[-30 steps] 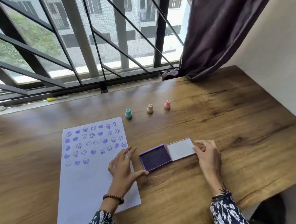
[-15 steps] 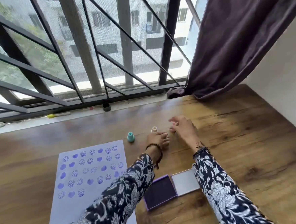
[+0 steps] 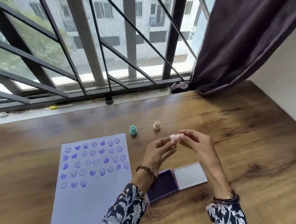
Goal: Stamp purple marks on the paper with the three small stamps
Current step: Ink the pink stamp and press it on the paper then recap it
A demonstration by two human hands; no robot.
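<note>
Paper point(image 3: 97, 194), left of hands: five rows stamped, fifth partial, lower half blank. Teal stamp point(image 3: 133, 130), beige stamp point(image 3: 156, 125): beyond hands, standing idle. Pink stamp point(image 3: 174, 138): pinched between left hand point(image 3: 159, 153) and right hand point(image 3: 197, 145) fingertips. Open purple ink pad point(image 3: 162, 185): beneath wrists; inking pending

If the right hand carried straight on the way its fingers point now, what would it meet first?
The right hand points leftward, fingertips on the pink stamp, so it would first meet the left hand pinching the same stamp. Beyond that probably the paper, though depth is unclear.
</note>
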